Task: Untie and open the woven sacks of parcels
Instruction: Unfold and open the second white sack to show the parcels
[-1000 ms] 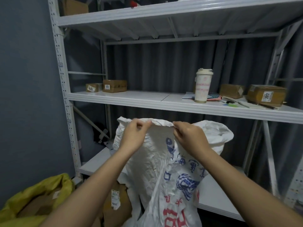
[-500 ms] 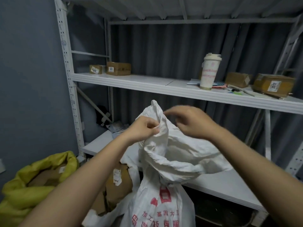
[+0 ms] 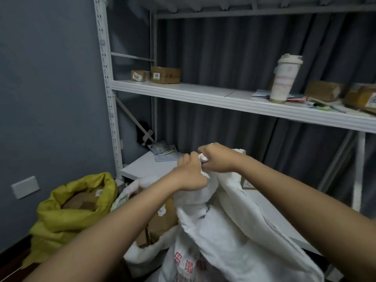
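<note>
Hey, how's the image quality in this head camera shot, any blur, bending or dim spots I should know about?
Head view: dim, flat indoor light, no glare. Motion blur softens the tumbler and the boxes at the right of the shelf. Wide-angle distortion bends the rack post and tilts the shelf. Both hands, left hand and right hand, are fairly sharp on the white sack; its red print is smeared.
</note>
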`<action>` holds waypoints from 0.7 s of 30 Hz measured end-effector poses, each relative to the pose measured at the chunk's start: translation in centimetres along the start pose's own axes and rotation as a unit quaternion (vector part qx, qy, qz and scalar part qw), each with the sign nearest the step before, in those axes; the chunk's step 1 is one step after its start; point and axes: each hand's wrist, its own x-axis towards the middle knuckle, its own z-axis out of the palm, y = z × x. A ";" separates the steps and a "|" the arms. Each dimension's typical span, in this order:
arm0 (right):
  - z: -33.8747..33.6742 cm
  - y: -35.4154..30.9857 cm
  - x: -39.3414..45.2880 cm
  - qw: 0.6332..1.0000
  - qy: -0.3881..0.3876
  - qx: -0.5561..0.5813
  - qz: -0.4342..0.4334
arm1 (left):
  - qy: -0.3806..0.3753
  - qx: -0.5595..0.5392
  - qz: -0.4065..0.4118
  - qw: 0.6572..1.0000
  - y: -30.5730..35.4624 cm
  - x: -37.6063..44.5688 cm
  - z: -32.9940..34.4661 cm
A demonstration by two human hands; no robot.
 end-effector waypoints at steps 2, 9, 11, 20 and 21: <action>-0.6 -0.2 -0.2 0.999 -0.022 0.027 0.007 | 0.013 -0.065 -0.029 0.997 -0.4 -0.1 0.8; 0.9 1.9 -1.5 0.981 0.020 -0.190 -0.014 | 0.013 -0.087 0.051 0.995 -2.7 -1.0 -1.8; 1.1 1.8 -1.3 0.995 -0.036 -0.089 0.034 | 0.062 0.096 0.069 0.991 -3.6 -0.7 -1.5; 0.2 -1.0 -1.2 0.974 -0.111 0.171 0.095 | 0.178 0.231 0.085 0.953 -1.9 -1.9 1.8; 0.3 -1.1 -1.5 0.991 -0.066 0.086 0.082 | 0.135 0.189 0.075 0.970 -2.2 -1.9 1.6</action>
